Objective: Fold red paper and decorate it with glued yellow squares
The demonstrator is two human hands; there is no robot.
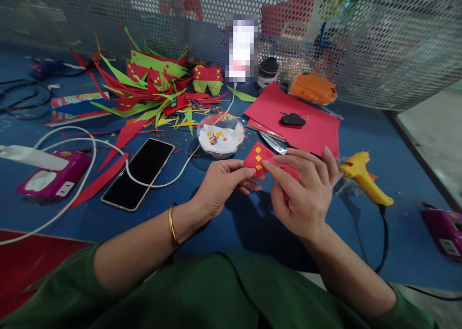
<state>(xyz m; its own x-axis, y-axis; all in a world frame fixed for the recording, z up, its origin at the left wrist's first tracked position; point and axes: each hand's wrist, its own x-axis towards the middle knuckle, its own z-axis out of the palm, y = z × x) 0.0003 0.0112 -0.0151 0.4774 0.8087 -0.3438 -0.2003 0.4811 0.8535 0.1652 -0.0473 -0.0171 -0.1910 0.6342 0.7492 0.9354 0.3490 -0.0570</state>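
Between my hands is a small red paper piece with a short row of yellow diamond shapes on it. My left hand pinches its left end, thumb on top and fingers beneath. My right hand is bent over the right part of the paper, its index fingertip pressing beside the yellow diamonds; its fingers hide part of that side. Just beyond lie scissors, partly covered by red sheets. A clear round bowl with white paper and small coloured bits stands behind my left hand.
Red and green paper strips are heaped at the back left. A dark phone and white cable lie to the left, near a purple power strip. At right rests a yellow glue gun. A car key sits on the red sheets.
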